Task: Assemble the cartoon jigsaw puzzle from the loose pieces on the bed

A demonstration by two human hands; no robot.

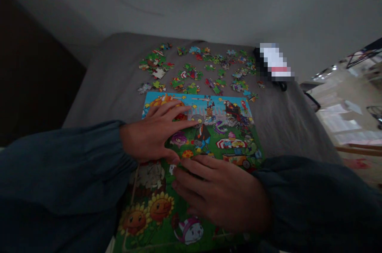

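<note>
your left hand (155, 133) lies over the upper left of the jigsaw puzzle (215, 145) in the head view, its fingers spread apart, with nothing seen in its grip. your right hand (221, 189) is over the lower middle, fingers close together and slightly bent; its underside is hidden, so whether it pinches a piece cannot be told. the left thumb tip and the right fingertips are touching or almost so

the puzzle lies picture side up in front of you, over a grey cloth (277, 125). beyond its far edge, loose pieces (191, 87) are scattered in small clusters, and a dark-edged device (273, 61) with a blurred-out face lies at the far right

the step looks like settling pieces under your fingers. to do it well, let the spread left hand steady the joined part with light, even weight, and press with the right fingertips straight down along each seam rather than sideways, since a slanting push could lift neighbouring pieces. match the printed lines before you press, and mind your loose left sleeve (68, 169), which could drag on the edge
</note>
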